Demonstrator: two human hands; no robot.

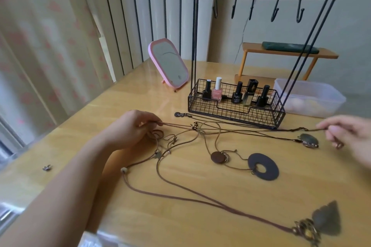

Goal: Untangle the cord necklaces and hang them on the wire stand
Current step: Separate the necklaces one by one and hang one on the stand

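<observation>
We see our left grip [133,126] pinching a pair of brown cords between thumb and fingertips, while our right grip [341,130] pinches the far end of a thin cord, so that this strand runs taut between the two. The cord necklaces [200,136] lie in a tangle on the bench [200,202], mostly between the grips and nearer to us than the taut strand. Close under the left grip sits a small coil of cord with a few metal clasps beside it. Just left of the right grip lies a dark leaf-shaped pendant [308,140]. Between the grips, nearer to us, rest a round wooden disc [218,157] and a dark ring-shaped pendant [263,166], apart from each other. A long brown cord leads from below the left grip to a feather-like pendant [327,218] at the near right edge.

Beyond the taut strand stands the wire stand [236,106], its hooks bare and its basket holding nail polish bottles [217,91]. Beyond the left grip a pink mirror [168,64] leans upright.
</observation>
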